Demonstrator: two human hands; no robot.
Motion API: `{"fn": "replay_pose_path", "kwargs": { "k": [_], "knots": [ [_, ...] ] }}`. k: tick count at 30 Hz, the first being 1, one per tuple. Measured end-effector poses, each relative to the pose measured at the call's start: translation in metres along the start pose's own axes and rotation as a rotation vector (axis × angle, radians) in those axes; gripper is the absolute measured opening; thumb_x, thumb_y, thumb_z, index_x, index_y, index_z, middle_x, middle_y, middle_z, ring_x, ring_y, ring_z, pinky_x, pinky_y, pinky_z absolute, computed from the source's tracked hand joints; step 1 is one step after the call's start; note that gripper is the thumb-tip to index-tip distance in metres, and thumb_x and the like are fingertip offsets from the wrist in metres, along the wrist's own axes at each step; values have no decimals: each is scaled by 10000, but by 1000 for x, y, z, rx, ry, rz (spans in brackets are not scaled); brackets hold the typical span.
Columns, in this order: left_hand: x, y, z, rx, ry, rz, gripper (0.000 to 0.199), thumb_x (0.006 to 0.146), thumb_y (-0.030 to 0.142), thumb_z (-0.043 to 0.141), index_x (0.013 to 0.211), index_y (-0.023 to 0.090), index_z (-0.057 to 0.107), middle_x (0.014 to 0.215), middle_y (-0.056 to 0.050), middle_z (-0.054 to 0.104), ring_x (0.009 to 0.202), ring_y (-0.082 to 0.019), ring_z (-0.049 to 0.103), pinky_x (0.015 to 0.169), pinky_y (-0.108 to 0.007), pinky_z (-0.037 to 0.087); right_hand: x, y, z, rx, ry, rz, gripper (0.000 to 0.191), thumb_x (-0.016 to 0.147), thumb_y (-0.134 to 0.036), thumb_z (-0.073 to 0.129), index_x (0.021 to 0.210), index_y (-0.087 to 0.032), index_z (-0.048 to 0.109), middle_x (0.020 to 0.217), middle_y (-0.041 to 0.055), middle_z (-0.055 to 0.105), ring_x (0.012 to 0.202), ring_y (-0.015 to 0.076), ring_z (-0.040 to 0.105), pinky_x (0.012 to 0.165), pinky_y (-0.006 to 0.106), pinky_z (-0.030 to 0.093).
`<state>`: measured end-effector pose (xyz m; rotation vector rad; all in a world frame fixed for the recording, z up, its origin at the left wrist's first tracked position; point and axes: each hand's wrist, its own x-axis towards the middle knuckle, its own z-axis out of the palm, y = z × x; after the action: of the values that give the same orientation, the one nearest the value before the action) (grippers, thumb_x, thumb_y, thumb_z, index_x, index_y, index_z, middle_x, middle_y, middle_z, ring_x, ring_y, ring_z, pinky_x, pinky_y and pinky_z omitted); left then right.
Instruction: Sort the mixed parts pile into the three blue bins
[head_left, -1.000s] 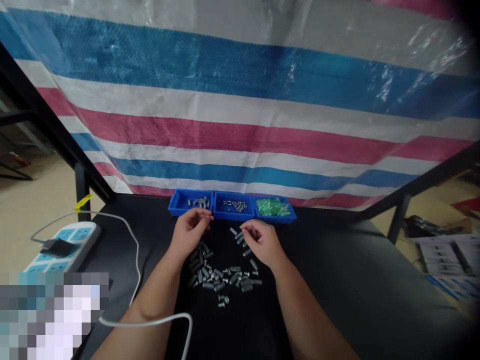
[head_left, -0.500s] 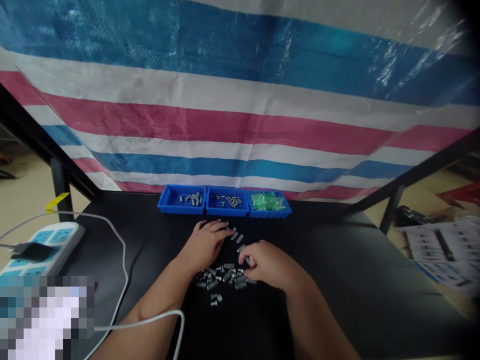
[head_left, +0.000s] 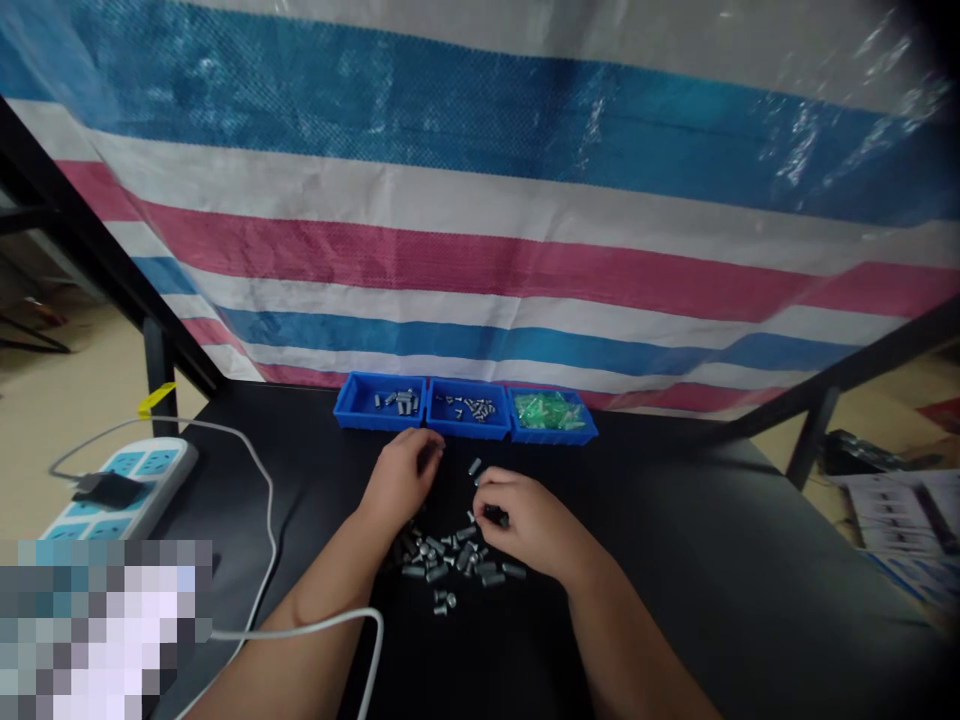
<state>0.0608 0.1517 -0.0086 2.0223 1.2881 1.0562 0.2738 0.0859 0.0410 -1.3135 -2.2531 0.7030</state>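
Two bare forearms (head_left: 621, 615), bare hands (head_left: 526, 520)

1 head-worn camera looks forward and down across the black tabletop (head_left: 675, 530) towards the striped sheet (head_left: 480, 230) behind it.

Place is looking like a small makeshift workshop, an assembly corner. A black bench (head_left: 675, 560) is carrying three blue bins (head_left: 469, 430) side by side; two are holding small metal parts (head_left: 405, 403), the right-hand one green pieces (head_left: 550, 410). More metal parts are lying loose on the bench. A striped plastic sheet (head_left: 480, 260) is rising behind like a wall, black frame bars (head_left: 807, 440) flanking it. At left, a white power strip (head_left: 161, 458) is taking a black plug (head_left: 112, 490). Beige floor (head_left: 82, 420) is showing past the bench; white printed material (head_left: 885, 510) is lying at right.
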Motion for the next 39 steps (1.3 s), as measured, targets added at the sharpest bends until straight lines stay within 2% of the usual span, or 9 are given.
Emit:
{"fn": "replay_pose_path", "kwargs": {
  "k": [4, 9, 12, 15, 19, 23, 31, 35, 39],
  "knots": [
    [0, -1, -3, -157, 132, -168, 128, 878, 321, 657, 901, 199, 686, 842, -26, 708, 737, -160, 644, 688, -272, 489, 7, 4, 3, 75, 175, -148, 147, 836, -95, 612, 816, -231, 666, 975, 38, 668, 945, 199, 624, 840, 310, 484],
    [5, -4, -5, -485, 372, -360, 305, 797, 424, 766, 946, 164, 707, 751, -17, 723, 684, -147, 661, 651, -245, 499, 23, 17, 12, 86, 537, -99, 85, 891, -202, 613, 837, -229, 673, 866, 44, 664, 801, 193, 613, 763, 324, 508],
    [11, -4, -6, -696, 510, -370, 409, 747, 387, 827, 1064, 156, 712, 996, -79, 774, 922, -197, 734, 861, -305, 557, 37, 27, 19, 28, 764, 60, 113, 917, -286, 616, 884, -218, 700, 799, 38, 654, 728, 185, 590, 756, 328, 514],
    [14, -2, -7, -890, 492, -336, 566, 706, 342, 870, 1211, 178, 675, 1322, -132, 682, 1161, -242, 692, 1046, -380, 515, 44, 37, 26, 14, 815, 161, 234, 926, -350, 623, 1074, -198, 722, 839, 47, 691, 717, 180, 593, 780, 339, 525],
    [12, 2, -7, -903, 388, -275, 529, 733, 395, 849, 1181, 161, 692, 1290, -146, 698, 1168, -260, 689, 1064, -415, 510, 40, 42, 27, 29, 756, 188, 257, 938, -363, 590, 1054, -190, 742, 809, 48, 698, 686, 172, 596, 722, 312, 519],
    [7, 4, -9, -734, 223, -208, 357, 841, 425, 741, 1079, 161, 714, 1052, -113, 762, 929, -233, 738, 880, -396, 581, 24, 38, 9, 72, 638, 229, 218, 927, -350, 577, 902, -190, 722, 650, 8, 632, 556, 139, 534, 565, 258, 435],
    [-3, 12, -10, -69, -278, 226, 270, 896, 208, 611, 1136, 255, 726, 1117, -71, 722, 1067, -235, 626, 973, -408, 481, -16, 33, -15, 195, -182, 477, 163, 721, -290, 786, 786, -214, 657, 619, -23, 694, 510, 129, 607, 480, 209, 358],
    [-2, 12, -11, 32, -326, 200, 302, 875, 181, 604, 1143, 253, 723, 1102, -74, 715, 1032, -236, 625, 934, -392, 486, -17, 31, -6, 155, -210, 567, 178, 696, -233, 783, 762, -220, 618, 540, -37, 664, 443, 136, 602, 485, 224, 368],
    [-3, 5, -28, 161, -284, 14, 279, 830, 184, 617, 1081, 238, 726, 1040, -75, 683, 901, -218, 655, 820, -339, 500, -14, 27, -1, 118, -185, 588, 241, 665, -170, 787, 772, -230, 579, 496, -57, 630, 446, 146, 611, 490, 226, 357]
  ]
}}
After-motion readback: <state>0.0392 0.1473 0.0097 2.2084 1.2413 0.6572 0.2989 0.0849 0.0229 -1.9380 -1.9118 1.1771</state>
